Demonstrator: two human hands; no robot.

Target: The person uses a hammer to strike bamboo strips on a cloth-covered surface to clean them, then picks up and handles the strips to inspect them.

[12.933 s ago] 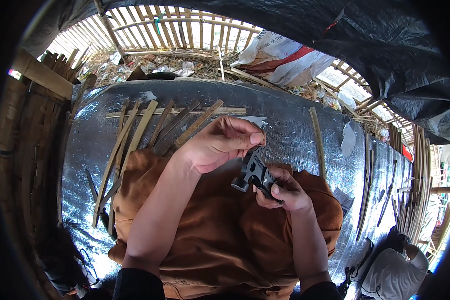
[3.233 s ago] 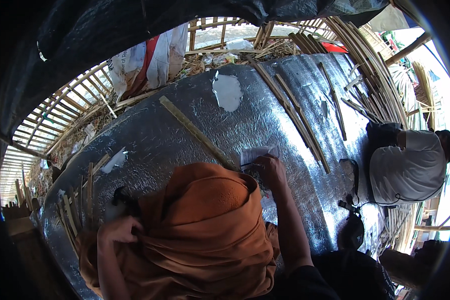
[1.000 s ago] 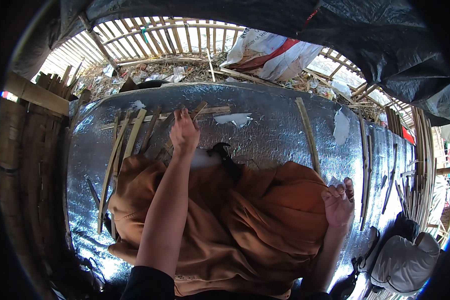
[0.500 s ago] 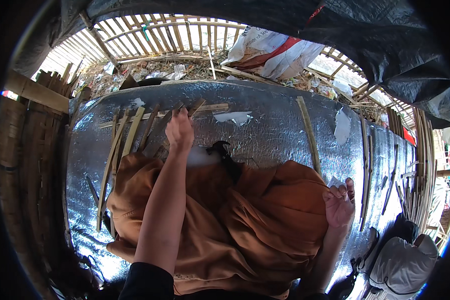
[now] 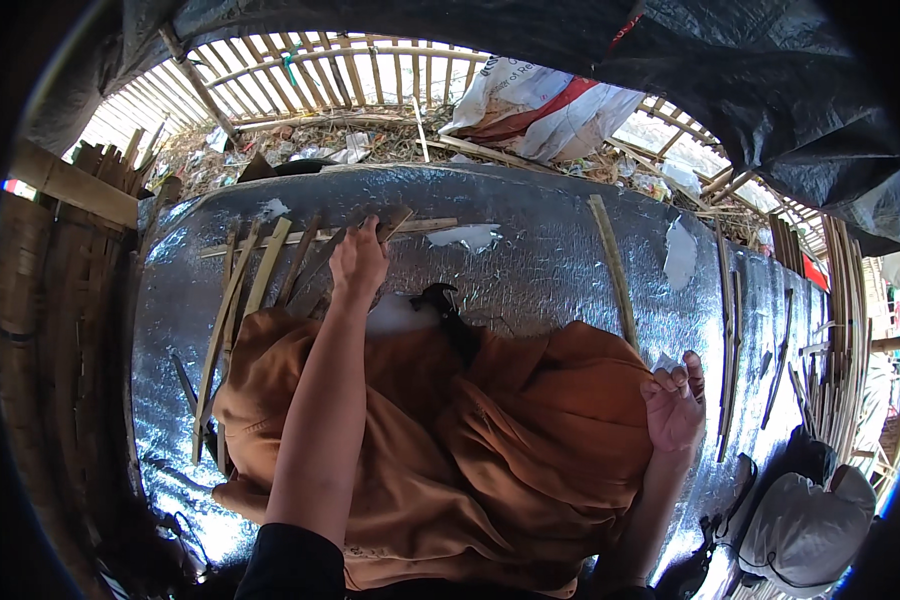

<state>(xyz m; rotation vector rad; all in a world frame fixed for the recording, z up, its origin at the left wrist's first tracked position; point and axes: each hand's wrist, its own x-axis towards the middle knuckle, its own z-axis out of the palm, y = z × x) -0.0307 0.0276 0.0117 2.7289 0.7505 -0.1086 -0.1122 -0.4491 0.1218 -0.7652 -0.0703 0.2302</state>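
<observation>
My left hand (image 5: pixel 359 262) reaches forward over the far left of the silver mat (image 5: pixel 530 270). Its fingers are closed round a short bamboo slat (image 5: pixel 397 220), whose pale end sticks out past the knuckles. Under and beside it runs a long crosswise bamboo strip (image 5: pixel 430 226), with other slats (image 5: pixel 268 262) lying across it to the left. My right hand (image 5: pixel 675 405) hovers beside the brown cloth (image 5: pixel 560 420) over my lap, fingers curled; whatever they may hold is too small to make out. A black claw hammer (image 5: pixel 454 315) rests on the mat between the cloth's folds.
One bamboo strip (image 5: pixel 612 265) lies lengthwise right of centre, with more strips (image 5: pixel 727 340) farther right. A bamboo wall (image 5: pixel 60 350) stands close on the left. Bottom right sits a grey bag (image 5: pixel 808 530). Litter and a white-and-red sack (image 5: pixel 540 105) lie beyond the mat; black sheeting (image 5: pixel 750 70) hangs overhead.
The left hand stays at the slats and has shifted very slightly, still gripping. My right hand's fingers have drawn a little closer together.
</observation>
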